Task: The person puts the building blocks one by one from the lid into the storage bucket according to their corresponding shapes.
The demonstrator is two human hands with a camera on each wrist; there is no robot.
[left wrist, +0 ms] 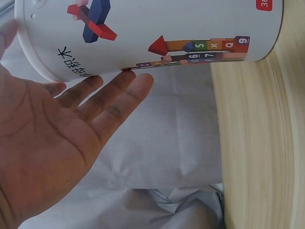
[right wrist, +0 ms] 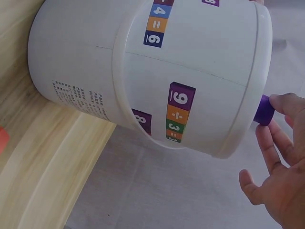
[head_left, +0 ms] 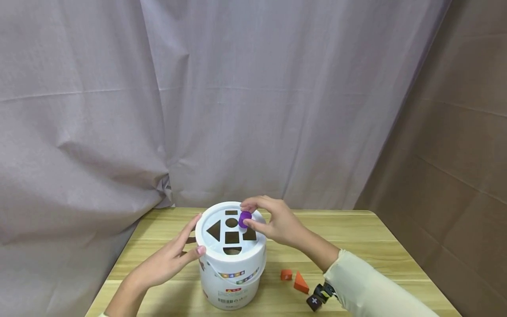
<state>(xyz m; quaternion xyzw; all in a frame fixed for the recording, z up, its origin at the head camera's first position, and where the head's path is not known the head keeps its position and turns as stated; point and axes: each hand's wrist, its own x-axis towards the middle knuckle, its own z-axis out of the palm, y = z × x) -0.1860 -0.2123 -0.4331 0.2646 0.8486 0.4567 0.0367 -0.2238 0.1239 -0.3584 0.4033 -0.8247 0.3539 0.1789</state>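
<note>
A white bucket [head_left: 233,286] stands on the table, its lid [head_left: 210,251] cut with several shaped holes. Between thumb and fingers my right hand [head_left: 283,222] pinches a purple cylinder-shaped block [head_left: 245,219] over the lid, beside the round hole. In the right wrist view the purple block [right wrist: 263,110] shows at the lid's edge, its lower end hidden behind the rim. My left hand [head_left: 164,262] rests against the bucket's left side with fingers fairly straight, thumb at the front of the rim. Those fingers [left wrist: 116,107] lie along the printed wall in the left wrist view.
Right of the bucket lie a small orange-red block [head_left: 286,274], an orange-red triangular block [head_left: 301,282] and a dark block with a plus sign [head_left: 314,302] close to the right wrist's black strap. A grey curtain [head_left: 253,110] hangs behind the wooden table [head_left: 336,233].
</note>
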